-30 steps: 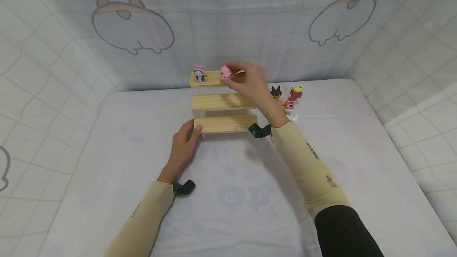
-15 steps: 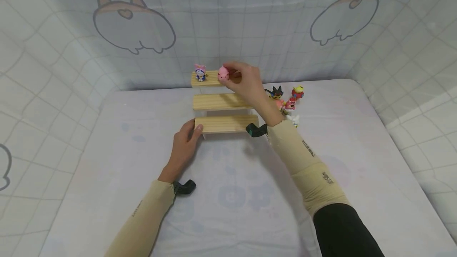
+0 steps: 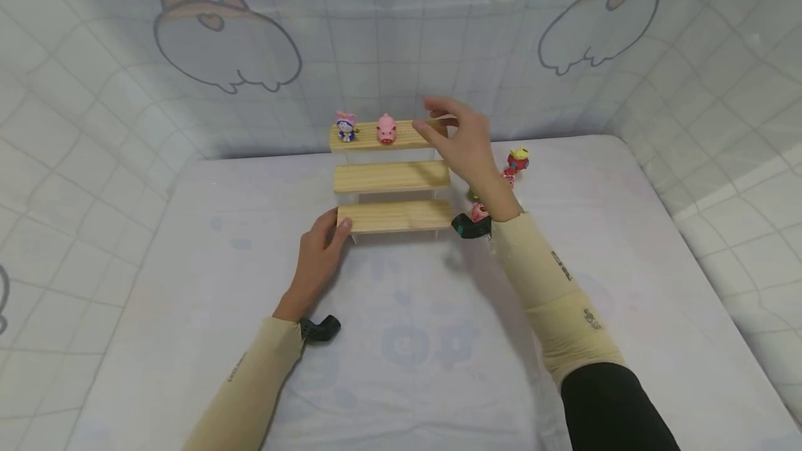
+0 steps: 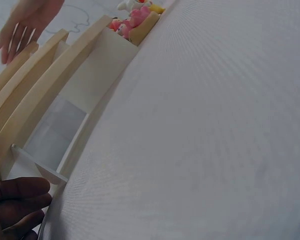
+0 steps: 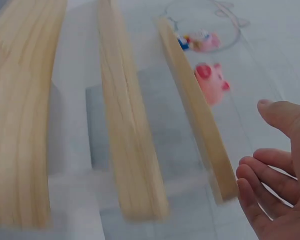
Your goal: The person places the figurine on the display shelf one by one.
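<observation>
A three-tier display stand with wooden shelves (image 3: 395,217) stands on the cloth-covered table. My left hand (image 3: 318,250) grips the left end of its lowest shelf, thumb on the front edge and the other fingers at the side by the leg (image 4: 49,172). On the top shelf (image 3: 410,136) a pink pig figurine (image 3: 386,131) sits upright near the middle. To its left stands a figurine with pink ears and a blue outfit (image 3: 346,128). Holding nothing, my right hand (image 3: 465,143) is at the top shelf's right end, fingers apart (image 5: 272,112) from the pig.
Several small figurines cluster on the table right of the stand, partly hidden by my right forearm; a red-and-yellow one (image 3: 518,159) and a pink one (image 3: 479,212) show. A patterned curtain (image 3: 401,40) hangs close behind the stand.
My right hand has set the pig figurine on the top shelf, let go of it and drawn away to the right. My left hand has kept its grip on the lowest shelf.
</observation>
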A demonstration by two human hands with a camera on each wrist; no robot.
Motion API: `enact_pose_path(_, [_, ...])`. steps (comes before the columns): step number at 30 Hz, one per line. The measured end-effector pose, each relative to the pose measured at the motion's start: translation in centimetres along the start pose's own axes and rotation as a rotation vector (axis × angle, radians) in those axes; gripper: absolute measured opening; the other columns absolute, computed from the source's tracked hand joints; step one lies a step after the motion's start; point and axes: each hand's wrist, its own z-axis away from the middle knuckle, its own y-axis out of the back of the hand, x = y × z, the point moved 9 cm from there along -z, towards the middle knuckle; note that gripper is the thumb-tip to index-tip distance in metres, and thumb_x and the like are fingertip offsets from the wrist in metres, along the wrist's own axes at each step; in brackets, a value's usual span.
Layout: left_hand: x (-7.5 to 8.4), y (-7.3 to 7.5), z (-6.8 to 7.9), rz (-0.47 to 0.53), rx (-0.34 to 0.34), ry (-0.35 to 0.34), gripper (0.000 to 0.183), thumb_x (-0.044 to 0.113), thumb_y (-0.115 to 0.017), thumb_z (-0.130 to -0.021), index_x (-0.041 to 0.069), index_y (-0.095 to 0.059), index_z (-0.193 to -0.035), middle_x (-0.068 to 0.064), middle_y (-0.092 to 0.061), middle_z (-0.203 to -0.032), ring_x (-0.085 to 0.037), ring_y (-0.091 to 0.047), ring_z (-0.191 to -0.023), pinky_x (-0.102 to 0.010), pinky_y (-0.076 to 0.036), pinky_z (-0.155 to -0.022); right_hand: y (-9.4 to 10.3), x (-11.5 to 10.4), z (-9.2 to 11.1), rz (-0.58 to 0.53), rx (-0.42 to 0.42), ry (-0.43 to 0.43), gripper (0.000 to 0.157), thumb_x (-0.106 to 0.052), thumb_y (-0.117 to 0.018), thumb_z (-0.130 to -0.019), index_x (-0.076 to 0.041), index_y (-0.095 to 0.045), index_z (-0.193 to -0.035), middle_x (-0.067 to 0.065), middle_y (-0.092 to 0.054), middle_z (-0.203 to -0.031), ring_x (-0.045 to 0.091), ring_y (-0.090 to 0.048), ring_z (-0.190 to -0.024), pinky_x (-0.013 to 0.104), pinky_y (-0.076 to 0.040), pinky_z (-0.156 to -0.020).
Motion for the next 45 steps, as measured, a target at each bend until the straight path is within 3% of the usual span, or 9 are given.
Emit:
enact_pose_path(8, [-0.1, -0.1, 0.1, 0.001, 0.001, 0.008, 0.057, 0.046, -0.052, -0.111, 0.006, -0.056, -0.15, -0.014, -0.055, -0.156, -0.032, -0.046, -0.151, -0.053, -0.033, -0.127, 3.9, 1.9, 1.5, 0.022, 0.059, -0.004, 0.039, -0.025, -0.079, -0.097, -0.01, -0.073, -0.132, 0.009, -0.074, -0.13, 0.027, -0.069, -0.117, 0.043, -0.057, -0.106])
enact_pose_path(18, [0.0, -0.7, -0.2, -0.007, -0.002, 0.002, 0.055, 0.044, -0.053, -0.111, 0.005, -0.057, -0.15, -0.015, -0.057, -0.154, -0.032, -0.047, -0.15, -0.051, -0.034, -0.127, 11.7, 5.5, 5.5, 0.086, 0.269, -0.016, 0.034, -0.012, -0.079, -0.096, -0.002, -0.074, -0.128, 0.015, -0.076, -0.124, 0.031, -0.071, -0.11, 0.048, -0.059, -0.1])
enact_pose_path(24, [0.0, -0.9, -0.3, -0.004, -0.012, -0.005, 0.057, 0.046, -0.053, -0.11, 0.005, -0.056, -0.15, -0.015, -0.056, -0.155, -0.032, -0.047, -0.15, -0.052, -0.035, -0.126, 14.4, 7.9, 7.5, 0.185, 0.309, -0.108, 0.034, -0.018, -0.077, -0.098, -0.003, -0.074, -0.128, 0.011, -0.076, -0.124, 0.025, -0.071, -0.111, 0.039, -0.06, -0.101])
enact_pose_path(29, [-0.2, -1.0, -0.3, -0.005, -0.017, 0.017, 0.06, 0.049, -0.05, -0.111, 0.006, -0.053, -0.152, -0.015, -0.054, -0.157, -0.032, -0.045, -0.152, -0.052, -0.033, -0.127, 15.5, 9.6, 8.1, 0.197, 0.308, -0.153, 0.033, -0.019, -0.075, -0.099, -0.004, -0.074, -0.129, 0.012, -0.076, -0.125, 0.025, -0.071, -0.112, 0.041, -0.06, -0.101])
enact_pose_path(35, [-0.4, -1.0, -0.3, -0.004, -0.028, 0.029, 0.063, 0.051, -0.049, -0.11, 0.007, -0.051, -0.154, -0.013, -0.052, -0.159, -0.031, -0.042, -0.153, -0.053, -0.031, -0.128, 15.3, 12.0, 8.2, 0.212, 0.265, -0.215, 0.034, -0.021, -0.074, -0.099, -0.004, -0.073, -0.129, 0.013, -0.075, -0.126, 0.028, -0.07, -0.115, 0.045, -0.059, -0.103])
enact_pose_path(40, [-0.3, -0.9, -0.4, -0.008, -0.022, 0.004, 0.059, 0.048, -0.05, -0.111, 0.007, -0.053, -0.154, -0.014, -0.053, -0.158, -0.032, -0.043, -0.153, -0.054, -0.032, -0.127, 14.6, 14.3, 8.4, 0.2, 0.183, -0.272, 0.039, -0.017, -0.075, -0.099, -0.002, -0.069, -0.135, 0.016, -0.071, -0.134, 0.032, -0.067, -0.123, 0.05, -0.055, -0.108])
enact_pose_path(45, [-0.2, -0.9, -0.4, -0.004, -0.019, 0.004, 0.058, 0.048, -0.05, -0.111, 0.007, -0.054, -0.153, -0.013, -0.054, -0.158, -0.032, -0.044, -0.152, -0.052, -0.033, -0.127, 14.0, 16.4, 8.9, 0.191, 0.093, -0.319, 0.045, -0.013, -0.075, -0.099, -0.001, -0.064, -0.141, 0.016, -0.066, -0.142, 0.032, -0.063, -0.129, 0.047, -0.053, -0.111])
